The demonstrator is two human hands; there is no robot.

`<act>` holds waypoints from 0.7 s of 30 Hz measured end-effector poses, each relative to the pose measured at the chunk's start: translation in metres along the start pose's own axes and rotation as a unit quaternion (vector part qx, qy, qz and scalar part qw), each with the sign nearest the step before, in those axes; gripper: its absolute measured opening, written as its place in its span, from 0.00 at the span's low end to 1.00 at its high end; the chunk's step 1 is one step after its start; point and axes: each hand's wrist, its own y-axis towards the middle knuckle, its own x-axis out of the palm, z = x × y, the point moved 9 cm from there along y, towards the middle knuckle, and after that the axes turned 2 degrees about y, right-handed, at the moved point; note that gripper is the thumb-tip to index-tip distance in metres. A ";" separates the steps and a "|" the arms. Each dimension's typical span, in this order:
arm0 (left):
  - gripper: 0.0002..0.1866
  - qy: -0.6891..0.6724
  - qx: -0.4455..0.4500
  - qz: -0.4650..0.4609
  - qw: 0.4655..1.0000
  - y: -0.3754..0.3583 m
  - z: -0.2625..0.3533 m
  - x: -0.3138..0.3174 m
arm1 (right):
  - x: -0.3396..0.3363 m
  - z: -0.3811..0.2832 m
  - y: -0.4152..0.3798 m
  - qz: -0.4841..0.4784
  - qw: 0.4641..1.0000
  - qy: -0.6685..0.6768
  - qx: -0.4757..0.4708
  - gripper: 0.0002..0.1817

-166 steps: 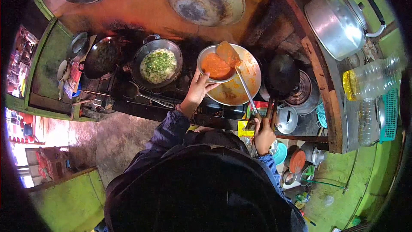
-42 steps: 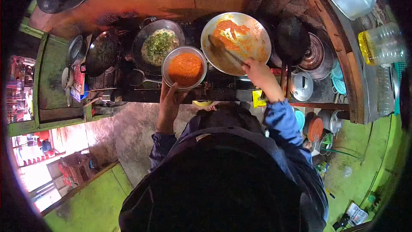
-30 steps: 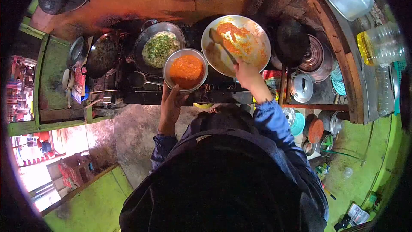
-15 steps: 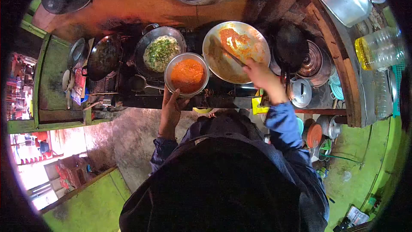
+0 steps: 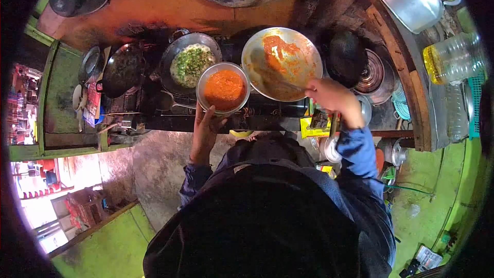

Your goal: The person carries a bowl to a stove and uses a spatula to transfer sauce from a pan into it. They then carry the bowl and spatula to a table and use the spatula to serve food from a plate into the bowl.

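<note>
Orange-red sauce fills much of a round metal bowl. My left hand grips this bowl from below at its near side, thumb near the rim. To the right lies a wide, light metal pan with orange sauce smeared inside. My right hand is closed on the handle of a spatula, whose blurred blade is inside that pan. Behind the bowl on the left, a dark wok holds a pale mixture topped with chopped greens.
An empty dark wok sits at the left, with a ladle nearer the bowl. Right of the pan are a blackened pan and a large pot. A yellow packet lies at the front edge; an oil bottle is far right.
My right hand has moved right and slightly toward me, and the spatula blade has swung down to the near part of the pan. My left hand and the bowl have hardly moved.
</note>
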 end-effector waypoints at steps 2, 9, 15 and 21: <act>0.32 0.001 0.002 -0.019 1.000 0.000 0.000 0.004 | 0.003 0.006 -0.010 0.012 0.998 -0.022 -0.051 0.13; 0.31 0.014 0.000 0.021 1.000 -0.003 0.001 0.001 | 0.025 0.015 0.060 0.078 0.997 -0.006 0.014 0.12; 0.31 0.029 -0.001 -0.002 1.000 -0.005 0.000 -0.003 | -0.044 0.011 -0.023 -0.004 0.993 -0.114 0.007 0.12; 0.32 0.045 -0.017 0.021 0.999 -0.004 -0.009 -0.005 | -0.015 0.046 0.054 0.062 0.968 -0.241 -0.037 0.14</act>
